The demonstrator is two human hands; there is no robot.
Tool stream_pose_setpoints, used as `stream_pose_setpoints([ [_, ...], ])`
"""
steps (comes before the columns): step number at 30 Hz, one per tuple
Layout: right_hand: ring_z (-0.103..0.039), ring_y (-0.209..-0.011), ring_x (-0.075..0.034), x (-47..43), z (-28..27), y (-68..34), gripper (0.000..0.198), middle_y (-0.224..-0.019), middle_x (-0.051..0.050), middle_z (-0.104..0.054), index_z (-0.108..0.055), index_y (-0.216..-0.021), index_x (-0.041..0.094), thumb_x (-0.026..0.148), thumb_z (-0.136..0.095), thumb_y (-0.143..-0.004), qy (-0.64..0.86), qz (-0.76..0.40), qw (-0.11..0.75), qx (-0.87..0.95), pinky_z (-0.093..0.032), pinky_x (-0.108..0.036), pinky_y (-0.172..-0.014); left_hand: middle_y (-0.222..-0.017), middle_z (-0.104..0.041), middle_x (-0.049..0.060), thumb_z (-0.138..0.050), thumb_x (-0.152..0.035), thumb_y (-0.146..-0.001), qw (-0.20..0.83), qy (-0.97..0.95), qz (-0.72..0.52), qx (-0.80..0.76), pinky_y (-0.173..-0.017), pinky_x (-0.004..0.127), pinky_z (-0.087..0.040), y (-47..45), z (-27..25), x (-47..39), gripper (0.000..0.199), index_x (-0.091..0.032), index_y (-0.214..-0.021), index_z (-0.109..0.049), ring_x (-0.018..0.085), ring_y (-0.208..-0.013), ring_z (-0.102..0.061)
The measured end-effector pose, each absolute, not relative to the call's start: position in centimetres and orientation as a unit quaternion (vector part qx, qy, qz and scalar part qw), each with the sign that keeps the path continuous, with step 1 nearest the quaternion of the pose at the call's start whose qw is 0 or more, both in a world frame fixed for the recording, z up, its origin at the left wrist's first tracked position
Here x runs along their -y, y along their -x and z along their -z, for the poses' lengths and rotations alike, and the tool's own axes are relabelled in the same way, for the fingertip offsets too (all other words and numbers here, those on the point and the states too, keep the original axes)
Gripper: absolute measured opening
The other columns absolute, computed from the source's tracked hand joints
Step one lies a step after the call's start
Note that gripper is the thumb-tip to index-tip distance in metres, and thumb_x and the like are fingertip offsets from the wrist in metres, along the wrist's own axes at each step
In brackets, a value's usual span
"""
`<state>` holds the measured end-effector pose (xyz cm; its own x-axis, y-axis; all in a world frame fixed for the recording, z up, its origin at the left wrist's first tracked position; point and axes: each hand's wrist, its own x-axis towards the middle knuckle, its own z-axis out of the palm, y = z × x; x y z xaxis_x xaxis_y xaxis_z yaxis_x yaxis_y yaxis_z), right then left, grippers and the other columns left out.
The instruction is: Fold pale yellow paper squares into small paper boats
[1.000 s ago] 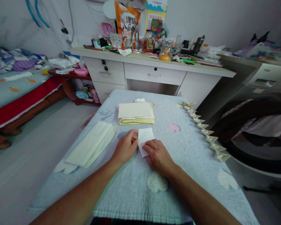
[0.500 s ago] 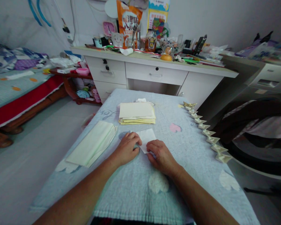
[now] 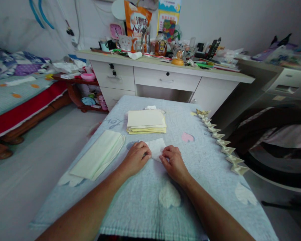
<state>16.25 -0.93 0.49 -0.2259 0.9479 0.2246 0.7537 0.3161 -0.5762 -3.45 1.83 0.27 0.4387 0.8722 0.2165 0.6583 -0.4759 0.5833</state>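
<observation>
A small white sheet of paper (image 3: 156, 147) lies between my hands on the cloth-covered table. My left hand (image 3: 138, 156) pinches its left edge, fingers curled together. At the right edge, my right hand (image 3: 172, 161) grips the paper between thumb and fingers. Just beyond stands a stack of cream and yellow paper (image 3: 145, 119). To the left lies a pile of larger pale-green folded sheets (image 3: 99, 155). Along the table's right side runs a row of folded paper pieces (image 3: 224, 143), pointed at their ends.
A pale-blue cloth (image 3: 130, 207) covers the table. Behind it stands a white desk (image 3: 168, 75) crowded with a snack bag, a jar (image 3: 161, 44) and a pink clock (image 3: 115, 31). A bed (image 3: 20, 97) is at left, a front-loading washing machine (image 3: 286, 87) at right.
My right hand has shifted slightly right and up, now at the paper's right edge, with more of the sheet showing. My left hand has stayed nearly in place.
</observation>
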Motion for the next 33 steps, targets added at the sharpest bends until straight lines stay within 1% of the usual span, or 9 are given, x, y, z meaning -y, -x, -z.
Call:
stream_pose_setpoints([
  [6,-0.047,-0.090,-0.022,0.77,0.02,-15.88,0.017,-0.090,-0.006,-0.059,-0.064,-0.066,0.018,0.026,-0.066,-0.080,0.630,-0.126,0.248,0.725,-0.034,-0.035,-0.079,-0.089,-0.056,0.004,-0.057,-0.019,-0.082,0.182,-0.813,-0.249,-0.494,-0.084,0.035,-0.041,2.81,-0.04,-1.72,0.006,-0.019,-0.076,-0.060,0.020,-0.091,-0.052],
  [11,-0.046,-0.089,-0.023,0.62,0.26,-15.84,0.017,-0.090,-0.006,-0.059,-0.064,-0.064,0.019,0.029,-0.069,-0.077,0.653,-0.112,0.243,0.709,-0.034,-0.034,-0.077,-0.090,-0.054,0.004,-0.060,-0.020,-0.080,0.165,-0.811,-0.246,-0.504,-0.084,0.035,-0.041,2.67,0.05,-1.59,0.003,-0.019,-0.077,-0.060,0.021,-0.091,-0.051],
  [18,-0.047,-0.089,-0.023,0.44,0.03,-15.71,0.016,-0.090,-0.006,-0.059,-0.065,-0.064,0.019,0.029,-0.069,-0.077,0.665,-0.110,0.223,0.704,-0.032,-0.033,-0.076,-0.089,-0.054,0.004,-0.058,-0.019,-0.081,0.159,-0.809,-0.241,-0.511,-0.084,0.035,-0.041,2.51,0.08,-1.65,0.004,-0.020,-0.077,-0.060,0.021,-0.091,-0.051],
  [24,-0.047,-0.089,-0.023,0.47,-0.18,-15.67,0.014,-0.091,-0.006,-0.059,-0.065,-0.067,0.020,0.029,-0.067,-0.077,0.673,-0.117,0.207,0.700,-0.031,-0.033,-0.074,-0.089,-0.054,0.004,-0.058,-0.017,-0.079,0.159,-0.806,-0.242,-0.516,-0.084,0.035,-0.041,2.44,0.15,-1.73,0.005,-0.020,-0.076,-0.059,0.021,-0.090,-0.051],
  [28,-0.046,-0.090,-0.023,0.51,-0.26,-15.65,0.011,-0.093,-0.006,-0.058,-0.064,-0.075,0.020,0.030,-0.067,-0.077,0.676,-0.116,0.202,0.699,-0.031,-0.033,-0.075,-0.088,-0.054,0.004,-0.058,-0.016,-0.078,0.165,-0.802,-0.246,-0.519,-0.084,0.035,-0.041,2.45,0.19,-1.85,0.005,-0.020,-0.076,-0.060,0.021,-0.090,-0.052],
  [33,-0.046,-0.092,-0.025,0.63,-0.10,-15.76,0.013,-0.095,-0.007,-0.057,-0.062,-0.085,0.020,0.029,-0.067,-0.077,0.670,-0.111,0.213,0.702,-0.033,-0.035,-0.078,-0.088,-0.055,0.003,-0.059,-0.016,-0.077,0.178,-0.796,-0.252,-0.521,-0.084,0.035,-0.042,2.46,0.24,-2.05,0.005,-0.020,-0.075,-0.061,0.020,-0.089,-0.053],
])
